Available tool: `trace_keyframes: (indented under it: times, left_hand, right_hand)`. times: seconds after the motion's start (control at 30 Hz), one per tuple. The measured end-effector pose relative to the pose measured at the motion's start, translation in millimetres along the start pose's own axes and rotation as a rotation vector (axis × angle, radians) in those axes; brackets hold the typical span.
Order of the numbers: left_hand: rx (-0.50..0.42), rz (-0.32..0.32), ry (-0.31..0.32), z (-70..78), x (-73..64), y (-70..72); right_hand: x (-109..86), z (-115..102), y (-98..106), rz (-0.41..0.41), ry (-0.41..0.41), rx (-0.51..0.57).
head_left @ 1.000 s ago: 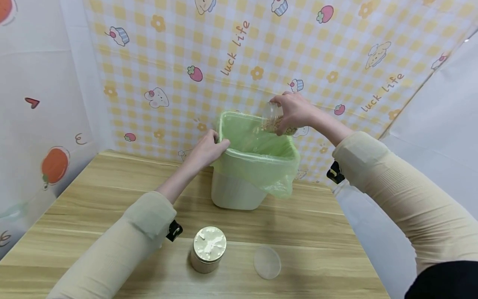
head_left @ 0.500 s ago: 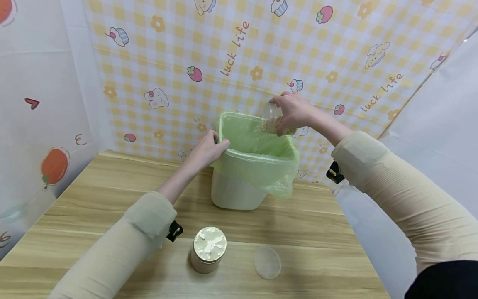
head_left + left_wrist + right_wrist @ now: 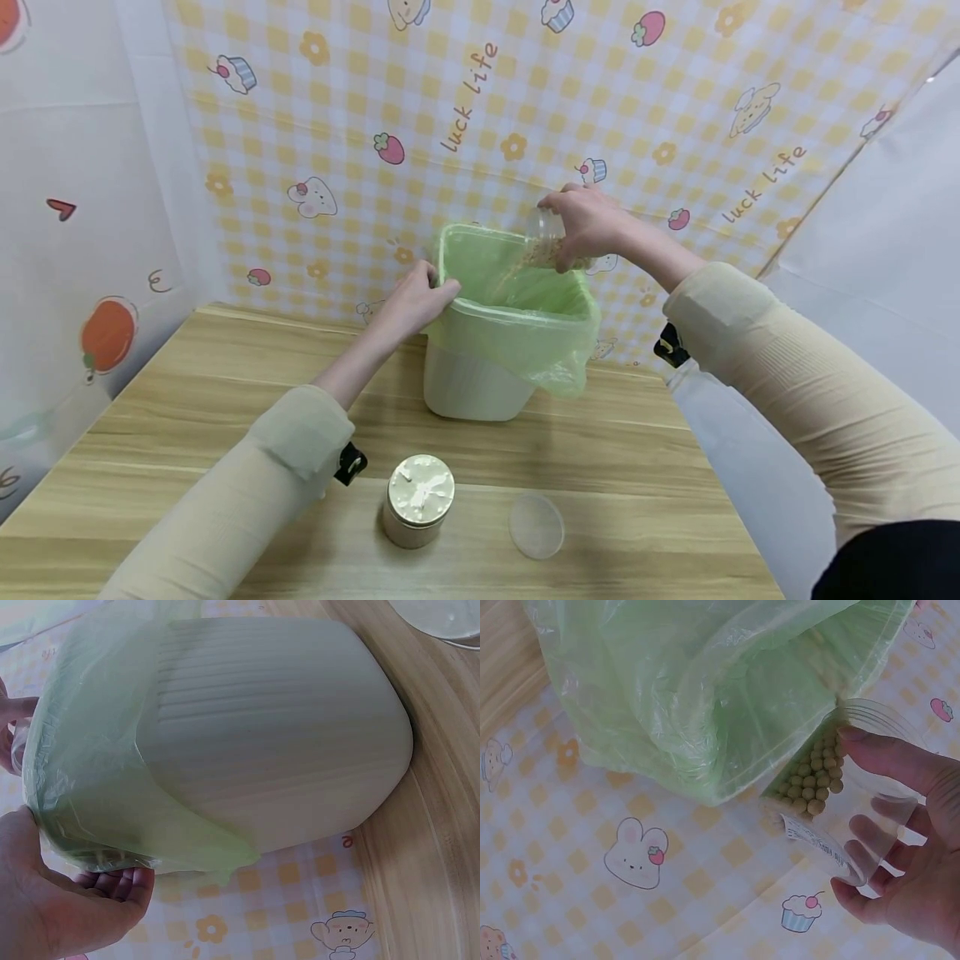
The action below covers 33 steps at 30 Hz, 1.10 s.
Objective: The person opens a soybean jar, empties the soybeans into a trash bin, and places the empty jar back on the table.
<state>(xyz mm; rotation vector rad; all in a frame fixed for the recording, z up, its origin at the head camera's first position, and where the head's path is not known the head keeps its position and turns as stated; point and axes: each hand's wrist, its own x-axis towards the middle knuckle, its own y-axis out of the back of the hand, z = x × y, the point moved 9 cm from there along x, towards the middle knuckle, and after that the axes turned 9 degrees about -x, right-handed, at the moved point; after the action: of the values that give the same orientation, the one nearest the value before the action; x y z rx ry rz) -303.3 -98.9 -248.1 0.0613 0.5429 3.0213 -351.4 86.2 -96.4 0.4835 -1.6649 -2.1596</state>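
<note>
My left hand (image 3: 416, 302) grips the left rim of a white trash bin (image 3: 476, 387), thumb over the edge and fingers curled beneath, as the left wrist view shows. A green trash bag (image 3: 517, 342) lines the bin and hangs over its rim. My right hand (image 3: 592, 221) holds a clear plastic jar (image 3: 543, 229) tilted over the bin's right side, its mouth facing into the bag. Small round tan beans (image 3: 814, 776) lie along the jar's lower wall and stream out into the bag. In the right wrist view, the thumb and fingers wrap the jar (image 3: 817, 840).
A canister with a shiny metallic top (image 3: 420, 492) stands on the wooden table (image 3: 637, 500), near the front. To its right lies a clear round lid (image 3: 536, 527). Behind the bin hangs a yellow checked cloth (image 3: 337, 125).
The jar stays tilted in nearly the same place while beans keep falling, now in a longer stream and with fewer left inside. The left hand holds still on the rim.
</note>
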Motion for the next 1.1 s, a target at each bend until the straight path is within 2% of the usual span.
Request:
trace_keyframes:
  times: [0.63, 1.1]
  left_hand:
    - [0.014, -0.02, 0.003, 0.2, -1.1, -1.5]
    - [-0.001, -0.001, -0.006, 0.0, -0.7, 0.7]
  right_hand:
    - [-3.6, -3.2, 1.3, -0.002, -0.004, -0.05]
    - [-2.5, -4.6, 0.2, -0.005, -0.005, -0.086]
